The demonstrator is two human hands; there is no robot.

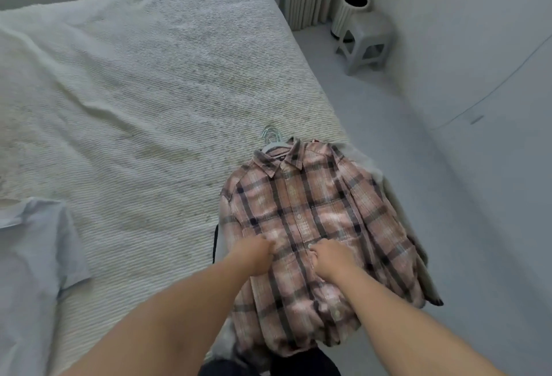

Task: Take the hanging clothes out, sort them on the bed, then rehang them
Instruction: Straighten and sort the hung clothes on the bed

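Item: pink-and-navy plaid button-front shirt (313,211) on hanger, lying at the white textured bed (149,92) corner, collar away from me, long axis running outward. I see my left hand (257,256) and right hand (328,259) pinching its placket, equally near.

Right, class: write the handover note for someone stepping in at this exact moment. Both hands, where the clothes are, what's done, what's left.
Left hand: fingers pinched on the front of the plaid shirt, by the button line.
Right hand: pinching the same shirt just across the placket.
The plaid shirt lies at the bed's near right corner, on top of other garments, hangers showing at the collar.
A light blue shirt lies flat at the left.
Done: clothes are out and on the bed.
Left: finish sorting, then rehang everything.
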